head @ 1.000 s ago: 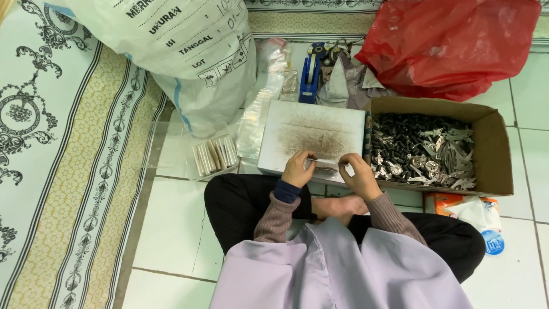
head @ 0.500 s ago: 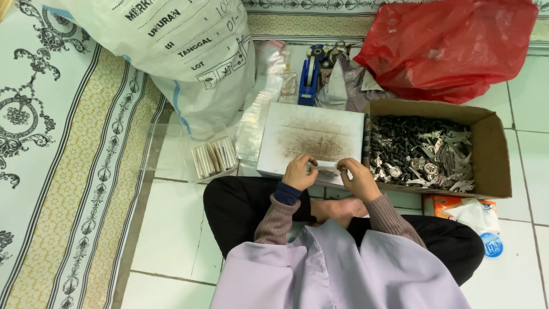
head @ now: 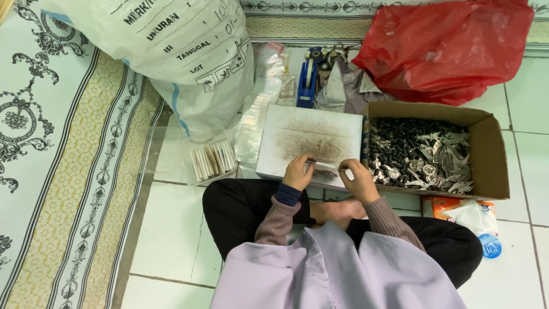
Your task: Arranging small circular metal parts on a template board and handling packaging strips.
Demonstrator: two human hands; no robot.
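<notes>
I sit cross-legged on a tiled floor. My left hand [head: 299, 171] and my right hand [head: 358, 178] together pinch a thin, small clear packet [head: 326, 166] over the near edge of a white, scuffed board [head: 311, 137]. The left hand grips its left end, the right hand its right end. What is inside the packet is too small to tell. Right of my right hand stands an open cardboard box [head: 492, 154] filled with several small dark and silvery metal parts [head: 417, 157].
A clear tray [head: 213, 161] with several filled packets lies left of the board. A large white sack [head: 171, 51] stands behind it, a red plastic bag [head: 446, 46] at the back right, a blue tape dispenser [head: 307, 77] between them. A patterned carpet [head: 51, 143] covers the left.
Both hands have stayed at the board's near edge. They have drawn slightly apart, and the thin packet now stretches between them.
</notes>
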